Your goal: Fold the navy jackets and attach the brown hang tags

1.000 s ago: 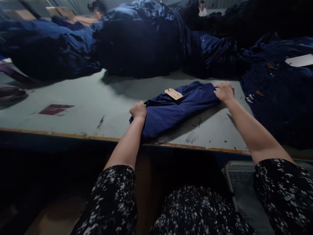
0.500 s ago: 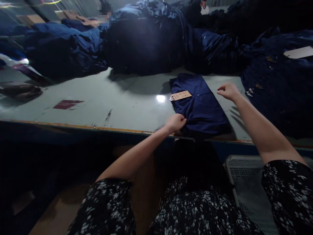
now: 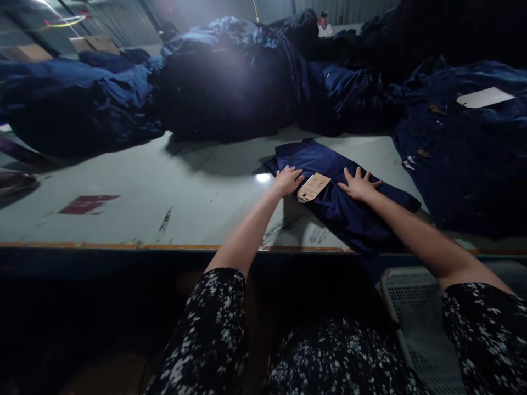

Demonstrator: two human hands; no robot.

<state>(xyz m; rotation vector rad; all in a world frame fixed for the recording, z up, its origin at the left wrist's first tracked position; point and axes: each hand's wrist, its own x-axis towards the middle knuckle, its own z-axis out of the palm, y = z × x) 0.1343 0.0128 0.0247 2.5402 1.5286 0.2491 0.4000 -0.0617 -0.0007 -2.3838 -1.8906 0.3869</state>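
Observation:
A folded navy garment [image 3: 341,216] lies slantwise on the table, its near corner at the front edge. On top of it rests a tan paper hang tag [image 3: 314,187]. My left hand [image 3: 288,180] lies on the garment's left side, left of the tag, fingers stretched out. To the right of the tag, my right hand [image 3: 359,185] presses flat on the cloth with its fingers spread. Neither hand grips the garment.
The pale table [image 3: 206,208] has a dark red patch [image 3: 88,204] at left. Big heaps of navy cloth [image 3: 230,82] line the back. More navy garments [image 3: 465,164] with a white card [image 3: 486,97] lie at right. A grey plastic crate [image 3: 415,312] stands below the edge.
The garment has turned so that it lies slantwise. My left hand has let go of its near corner and moved up; my right hand has come down onto the cloth, fingers spread.

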